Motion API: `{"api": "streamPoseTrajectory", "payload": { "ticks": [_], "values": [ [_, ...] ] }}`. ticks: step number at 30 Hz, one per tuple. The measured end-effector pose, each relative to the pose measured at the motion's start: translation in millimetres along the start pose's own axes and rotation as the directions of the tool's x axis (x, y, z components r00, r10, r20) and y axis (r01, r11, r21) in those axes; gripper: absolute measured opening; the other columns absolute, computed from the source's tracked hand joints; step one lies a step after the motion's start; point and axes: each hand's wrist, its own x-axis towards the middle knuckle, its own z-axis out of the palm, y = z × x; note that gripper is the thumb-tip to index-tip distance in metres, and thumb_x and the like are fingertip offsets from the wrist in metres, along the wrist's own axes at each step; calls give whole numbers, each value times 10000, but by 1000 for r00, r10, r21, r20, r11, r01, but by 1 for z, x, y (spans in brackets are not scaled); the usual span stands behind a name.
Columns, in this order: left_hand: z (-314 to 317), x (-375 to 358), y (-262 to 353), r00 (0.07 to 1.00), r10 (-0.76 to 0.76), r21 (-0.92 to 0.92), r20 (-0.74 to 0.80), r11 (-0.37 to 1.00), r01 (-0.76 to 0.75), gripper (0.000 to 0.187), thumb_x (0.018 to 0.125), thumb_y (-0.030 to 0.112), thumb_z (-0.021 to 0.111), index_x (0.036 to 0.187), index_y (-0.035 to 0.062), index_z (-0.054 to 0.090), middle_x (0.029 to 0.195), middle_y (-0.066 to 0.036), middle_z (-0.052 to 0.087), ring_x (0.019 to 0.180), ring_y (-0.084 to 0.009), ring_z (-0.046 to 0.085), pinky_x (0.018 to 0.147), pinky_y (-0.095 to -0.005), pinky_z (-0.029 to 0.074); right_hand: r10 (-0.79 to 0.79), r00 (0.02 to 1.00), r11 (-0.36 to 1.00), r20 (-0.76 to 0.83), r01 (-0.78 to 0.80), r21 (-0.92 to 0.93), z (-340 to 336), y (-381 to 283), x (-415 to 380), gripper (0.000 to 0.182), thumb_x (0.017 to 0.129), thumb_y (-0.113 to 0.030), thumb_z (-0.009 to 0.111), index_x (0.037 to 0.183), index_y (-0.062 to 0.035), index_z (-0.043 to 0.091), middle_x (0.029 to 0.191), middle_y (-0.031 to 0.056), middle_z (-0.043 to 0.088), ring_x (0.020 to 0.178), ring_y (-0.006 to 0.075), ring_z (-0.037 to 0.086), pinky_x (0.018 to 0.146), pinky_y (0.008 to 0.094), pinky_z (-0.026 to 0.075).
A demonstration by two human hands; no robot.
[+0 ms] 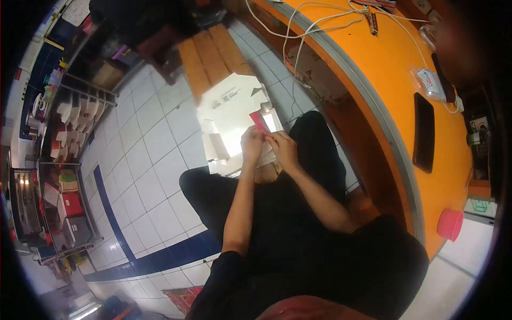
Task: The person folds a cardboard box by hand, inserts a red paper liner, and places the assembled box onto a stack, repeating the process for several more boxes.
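My left hand (253,145) and my right hand (282,148) are close together over a white cardboard box (229,114). Between their fingertips is a small red piece (259,121), flat and slanting up toward the upper left. Both hands have their fingers closed on its lower end. The white box lies opened out, with folded flaps at its sides and small print near its far edge. It rests on a wooden bench (205,58) in front of my lap. The inner part of the box under my hands is bright with glare.
On the right curves an orange table (384,80) with white cables (314,24), a black phone-like slab (424,133), a plastic-wrapped item (428,84) and a pink cup (450,224). Metal shelves (69,208) stand at the left. My crossed legs flank the bench.
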Motion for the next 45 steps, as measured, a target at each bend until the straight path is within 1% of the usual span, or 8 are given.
{"api": "streamPoseTrajectory", "payload": {
  "ticks": [10, 12, 16, 20, 23, 26, 38, 45],
  "values": [
    [8, -29, 23, 998, 16, 341, 68, 939, -38, 448, 952, 72, 584, 1397, 27, 594, 1154, -203, 737, 1099, -255, 711, 907, -375, 558, 155, 987, 984, -40, -151, 96, 11, 9, 20, 327, 935, -287, 729, 1105, -8, 708, 930, 164, 710, 805, 307, 705, 716, 389, 541],
    [-16, -31, 31, 991, 135, 41, -12, 990, -135, 443, 955, 71, 580, 1398, 53, 592, 1227, -189, 710, 1113, -253, 690, 892, -375, 548, 132, 991, 991, -22, -133, -22, 10, 12, 19, 342, 935, -258, 714, 1149, 7, 681, 975, 196, 696, 853, 333, 695, 756, 411, 540],
    [-93, -45, 78, 843, 369, 520, -392, 844, -128, 317, 967, 114, 594, 1268, 17, 621, 1149, -158, 696, 945, -222, 660, 821, -352, 534, 70, 997, 994, -25, -72, -84, 11, 28, 18, 253, 965, -126, 610, 1167, 14, 671, 1007, 227, 673, 926, 405, 661, 819, 459, 518],
    [-157, -45, 46, 810, 121, 319, -574, 944, 86, 429, 1005, 328, 613, 1262, -16, 612, 1151, -130, 682, 946, -209, 643, 821, -388, 527, 34, 996, 999, -82, -37, -38, 3, 13, 27, 254, 998, -135, 584, 1206, -25, 681, 1063, 216, 684, 966, 419, 666, 824, 462, 530],
    [-158, -45, 27, 941, -335, -293, -47, 905, 308, 614, 1005, 522, 580, 1379, 36, 557, 1198, -120, 666, 1046, -217, 622, 850, -374, 505, 11, 1000, 998, -5, -11, 64, 6, 8, 27, 255, 1002, -147, 589, 1201, -21, 685, 1058, 206, 689, 962, 399, 677, 829, 444, 532],
    [-136, -55, 43, 961, -277, -441, -7, 863, 245, 303, 1002, 432, 647, 861, 195, 522, 740, 81, 445, 619, -67, 411, 550, -272, 338, -77, 995, 996, 58, 74, 57, 7, 12, 25, 258, 1005, -149, 589, 1202, -11, 681, 1049, 201, 693, 969, 383, 684, 838, 427, 534],
    [-125, -48, 29, 956, -228, -353, -182, 923, 153, 487, 876, 353, 817, 1120, -27, 634, 914, -51, 649, 831, -151, 631, 757, -306, 524, -45, 998, 999, -53, 44, -25, -12, -42, 15, 375, 954, -222, 699, 1284, -48, 655, 1185, 157, 610, 1074, 365, 614, 926, 435, 499],
    [-119, -41, 32, 892, -185, -429, -413, 903, -11, 394, 893, 319, 816, 1037, 15, 611, 881, -31, 632, 718, -111, 611, 611, -271, 504, -657, 591, 692, 468, 719, 64, -4, -99, -21, 360, 820, -201, 802, 1152, -123, 687, 1113, 84, 595, 1034, 281, 578, 957, 434, 450]
  ]
}}
